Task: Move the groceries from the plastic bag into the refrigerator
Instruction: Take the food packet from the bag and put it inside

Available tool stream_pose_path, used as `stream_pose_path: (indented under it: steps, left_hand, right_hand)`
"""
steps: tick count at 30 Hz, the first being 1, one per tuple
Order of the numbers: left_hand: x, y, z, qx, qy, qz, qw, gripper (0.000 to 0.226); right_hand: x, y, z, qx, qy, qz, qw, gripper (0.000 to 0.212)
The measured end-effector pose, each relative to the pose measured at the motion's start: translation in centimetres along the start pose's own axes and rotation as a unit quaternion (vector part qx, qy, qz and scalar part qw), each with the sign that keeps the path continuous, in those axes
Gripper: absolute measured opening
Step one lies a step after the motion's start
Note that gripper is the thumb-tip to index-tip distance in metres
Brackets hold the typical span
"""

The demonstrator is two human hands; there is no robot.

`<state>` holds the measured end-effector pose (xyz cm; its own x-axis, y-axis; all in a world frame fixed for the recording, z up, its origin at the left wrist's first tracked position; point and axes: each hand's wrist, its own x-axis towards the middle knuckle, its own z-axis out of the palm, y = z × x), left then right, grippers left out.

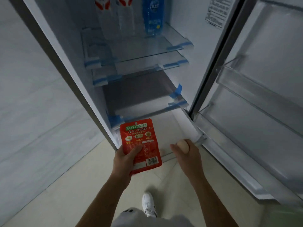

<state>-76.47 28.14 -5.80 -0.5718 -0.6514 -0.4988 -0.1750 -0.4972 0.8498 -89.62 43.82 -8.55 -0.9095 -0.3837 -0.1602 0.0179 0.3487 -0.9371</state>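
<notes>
The open refrigerator (183,79) fills the upper middle of the frame, its white interior narrowing toward the top. Its door (268,51) stands swung out along the right edge, with clear door bins (255,92) running down the inner face. Inside, glass shelves (139,48) are stacked one below another, their corners held with strips of blue tape (177,92). On the top shelf, at the upper centre, stand two clear bottles (107,20) with red-and-white labels, and just to their right a blue bottle (153,15).

Below the shelves, in the lower centre, a flat red snack pouch (139,136) is held upright and tilted slightly left. It has a green banner with white characters across its top, small round pictures of food in the middle, fine print below and a barcode at its lower right corner. The left hand (126,159) grips its lower left part, thumb pressed over the front and fingers behind.

Just to the right of the pouch, apart from it, the right hand (188,156) is curled around a pale egg (183,145), which shows between thumb and fingers at the top of the fist, near the refrigerator's bottom edge.

A white shoe (149,204) stands on the pale floor (78,185) at the bottom centre.
</notes>
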Motion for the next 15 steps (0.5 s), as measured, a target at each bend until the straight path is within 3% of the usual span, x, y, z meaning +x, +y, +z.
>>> stream_pose_path:
  steps: [8, 15]
  left_hand:
    - [5.0, 2.5, 1.7, -0.008, 0.026, -0.008, 1.0, 0.033]
    - [6.5, 2.8, 2.2, -0.052, 0.101, 0.003, 0.994, 0.028]
  right_hand:
    - [5.4, -0.4, 1.5, -0.012, -0.003, 0.008, 1.0, 0.018]
    - [9.7, -0.7, 2.0, -0.039, -0.069, -0.003, 0.997, 0.018]
